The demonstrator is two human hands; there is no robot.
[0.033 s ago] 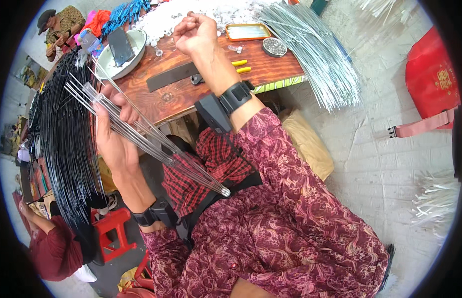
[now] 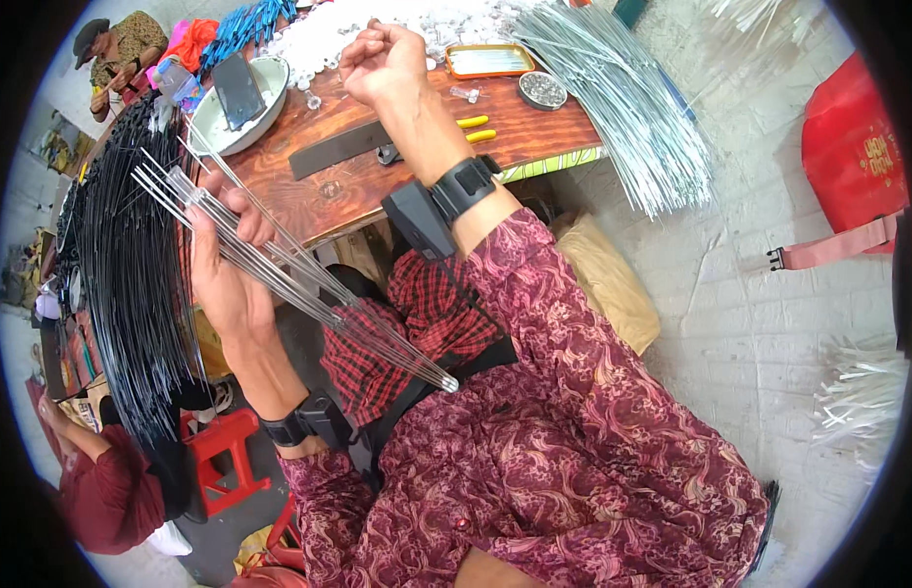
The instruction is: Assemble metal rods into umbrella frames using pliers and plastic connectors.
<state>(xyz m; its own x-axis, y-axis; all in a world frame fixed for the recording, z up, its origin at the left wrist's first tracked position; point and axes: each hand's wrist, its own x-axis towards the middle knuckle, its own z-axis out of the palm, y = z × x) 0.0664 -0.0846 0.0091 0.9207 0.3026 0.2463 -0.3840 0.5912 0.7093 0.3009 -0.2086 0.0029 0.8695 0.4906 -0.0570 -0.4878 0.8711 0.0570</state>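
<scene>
My left hand [image 2: 236,284] is closed around a bundle of thin silvery rods [image 2: 299,284], which slants from the upper left down to my lap. Near the thumb, a clear plastic piece [image 2: 185,186] sits around some of the rods. One or two rods spread apart from the rest. Over the far part of the wooden table, my right hand [image 2: 385,64] is raised with its fingers curled in; what they hold, if anything, is hidden. It is nearest to a heap of small white and clear plastic pieces [image 2: 324,39].
On the table [image 2: 329,206] lie a dark flat blade [image 2: 334,150], yellow-handled pliers [image 2: 476,129], an orange-rimmed tin [image 2: 488,62], a round tin [image 2: 542,90] and a bowl [image 2: 265,113] with a phone [image 2: 238,91]. Silvery strands [image 2: 623,118] overhang the right, black strands [image 2: 133,265] the left. Co-workers sit leftward.
The rod bundle in my left hand has shifted very slightly to the right and down. My right hand stays practically where it was.
</scene>
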